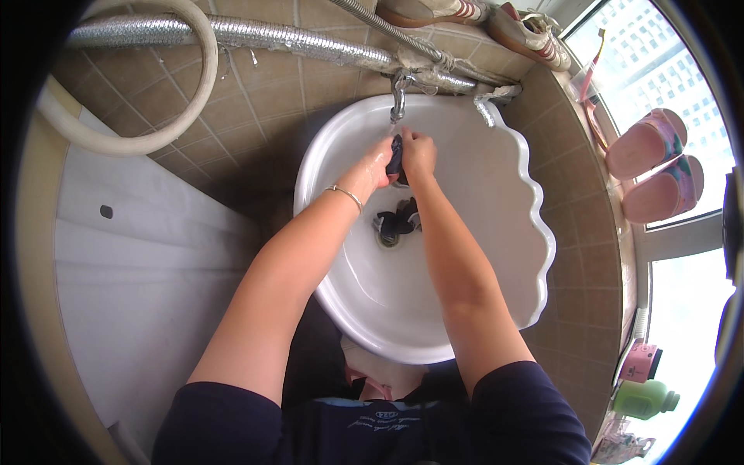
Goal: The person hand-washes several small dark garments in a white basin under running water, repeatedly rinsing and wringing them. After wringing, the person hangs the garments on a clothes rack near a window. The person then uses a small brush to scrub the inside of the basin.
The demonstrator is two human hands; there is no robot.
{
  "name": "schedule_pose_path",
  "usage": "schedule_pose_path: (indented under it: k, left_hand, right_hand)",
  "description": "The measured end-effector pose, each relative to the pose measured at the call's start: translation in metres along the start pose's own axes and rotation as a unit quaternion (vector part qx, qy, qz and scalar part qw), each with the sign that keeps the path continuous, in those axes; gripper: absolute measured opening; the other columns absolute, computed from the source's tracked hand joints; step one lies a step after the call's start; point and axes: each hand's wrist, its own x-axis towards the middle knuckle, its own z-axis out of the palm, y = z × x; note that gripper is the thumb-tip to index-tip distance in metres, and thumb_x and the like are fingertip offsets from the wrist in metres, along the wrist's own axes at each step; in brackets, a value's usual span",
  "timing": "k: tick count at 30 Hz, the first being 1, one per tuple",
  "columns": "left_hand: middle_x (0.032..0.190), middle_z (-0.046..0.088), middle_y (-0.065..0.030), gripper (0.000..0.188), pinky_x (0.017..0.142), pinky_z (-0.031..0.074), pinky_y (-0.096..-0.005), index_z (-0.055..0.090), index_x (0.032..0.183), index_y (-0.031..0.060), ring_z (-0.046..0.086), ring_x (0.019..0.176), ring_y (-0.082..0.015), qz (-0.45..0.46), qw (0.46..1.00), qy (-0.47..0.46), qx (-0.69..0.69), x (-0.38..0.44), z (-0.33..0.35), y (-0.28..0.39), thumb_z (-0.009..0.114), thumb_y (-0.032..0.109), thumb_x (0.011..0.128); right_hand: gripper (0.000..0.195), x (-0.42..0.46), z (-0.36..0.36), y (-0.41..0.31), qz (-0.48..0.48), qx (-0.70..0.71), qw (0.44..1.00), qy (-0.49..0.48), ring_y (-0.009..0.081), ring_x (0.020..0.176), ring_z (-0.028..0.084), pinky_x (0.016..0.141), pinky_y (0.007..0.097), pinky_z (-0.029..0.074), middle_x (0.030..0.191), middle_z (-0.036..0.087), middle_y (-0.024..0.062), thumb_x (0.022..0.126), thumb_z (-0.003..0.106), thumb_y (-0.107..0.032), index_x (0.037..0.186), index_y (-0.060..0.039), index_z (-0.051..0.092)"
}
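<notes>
Under the metal tap (399, 96), both my hands are close together over a white ceramic sink (372, 302). My left hand (381, 160) grips a dark wet piece of cloth (395, 156), and its skin is shiny with water. Against the cloth's other side is my right hand (418, 152), its fingers curled; they appear to hold it too. A thin stream seems to fall from the spout onto the cloth. Below my hands, a second bunched dark cloth with pale parts (398, 221) lies in the basin, partly over the drain (388, 239). My right forearm hides some of it.
A foil-wrapped pipe (290, 38) and a flexible metal hose (395, 32) run along the tiled wall. Sneakers (523, 36) stand on the ledge. By the window are pink slippers (642, 148), a toothbrush (593, 64) and a green bottle (642, 399). A pale hose (203, 75) loops at left.
</notes>
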Motion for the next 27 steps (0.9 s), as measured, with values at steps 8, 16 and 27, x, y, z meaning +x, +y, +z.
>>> schedule_pose_path:
  k: [8, 16, 27]
  left_hand:
    - [0.086, 0.06, -0.0034, 0.031, 0.068, 0.043, -0.0417, 0.057, 0.091, 0.0157, 0.055, 0.076, -0.019, -0.031, 0.996, 0.082, 0.015, -0.007, -0.018, 0.013, 0.042, 0.042, 0.089]
    - [0.128, 0.05, -0.0151, 0.065, 0.103, 0.037, -0.04, 0.044, 0.126, 0.0026, 0.043, 0.123, -0.0334, 0.192, 0.812, 0.261, 0.485, -0.003, -0.013, 0.004, 0.07, 0.013, 0.068]
    - [0.088, 0.063, -0.0054, 0.034, 0.07, 0.044, -0.0305, 0.06, 0.102, 0.0014, 0.057, 0.074, -0.0158, 0.268, 0.923, 0.055, 0.271, -0.02, -0.015, 0.026, 0.063, 0.008, 0.069]
  right_hand:
    - [0.042, -0.007, 0.007, -0.004, -0.096, -0.09, 0.991, -0.002, 0.0413, 0.079, 0.062, 0.075, 0.0446, 0.05, 0.079, 0.065, 0.0227, 0.086, 0.054, -0.042, 0.083, -0.002, 0.068]
    - [0.047, 0.039, -0.012, 0.008, -0.137, -0.213, 0.931, -0.264, 0.036, 0.096, 0.061, 0.08, 0.0391, 0.05, 0.102, 0.064, 0.0168, 0.062, 0.074, -0.02, 0.105, -0.0058, 0.061]
    - [0.049, 0.03, -0.048, -0.028, -0.281, -0.094, 0.938, -0.183, 0.0336, 0.09, 0.063, 0.08, 0.0389, 0.05, 0.095, 0.066, 0.0179, 0.061, 0.069, -0.01, 0.109, -0.0045, 0.06]
